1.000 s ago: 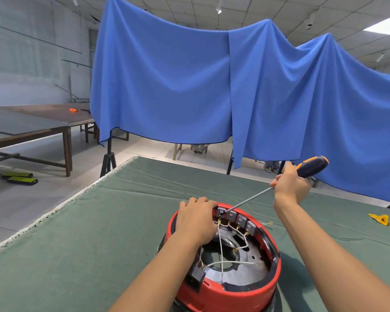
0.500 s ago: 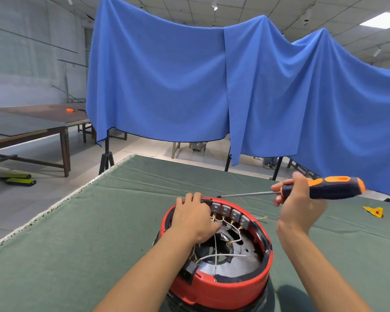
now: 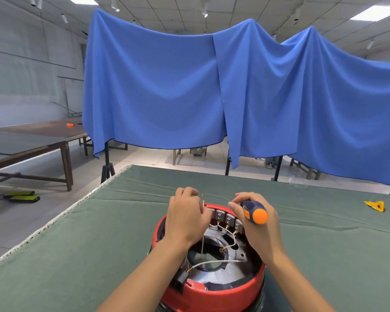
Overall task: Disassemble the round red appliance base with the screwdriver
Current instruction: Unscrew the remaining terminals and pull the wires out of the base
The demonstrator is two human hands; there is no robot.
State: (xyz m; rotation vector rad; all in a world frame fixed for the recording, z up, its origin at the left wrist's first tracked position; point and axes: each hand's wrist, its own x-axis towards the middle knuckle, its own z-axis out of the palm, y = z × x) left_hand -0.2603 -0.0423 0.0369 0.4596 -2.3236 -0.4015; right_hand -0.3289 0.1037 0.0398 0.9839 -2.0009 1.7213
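Observation:
The round red appliance base [image 3: 212, 296] stands open side up on the green cloth, with white wires and a row of grey terminals [image 3: 227, 218] along its far rim. My left hand [image 3: 187, 217] rests over the far left rim and pinches a thin white wire [image 3: 202, 224] that stands upright with a yellow connector at its tip. My right hand [image 3: 257, 224] grips the screwdriver [image 3: 254, 213] by its dark blue and orange handle, butt end facing the camera. The shaft and tip are hidden behind the hand.
The green cloth table [image 3: 77, 244] runs out to a white left edge. A yellow scrap [image 3: 375, 206] lies far right on it. Blue drapes [image 3: 212, 91] hang on stands behind. Brown tables [image 3: 32, 140] and green-black pads [image 3: 20, 197] on the floor are to the left.
My right hand swung the screwdriver from lying sideways above the base to pointing away, and came in to the terminals. My left hand now pinches a wire lifted upright.

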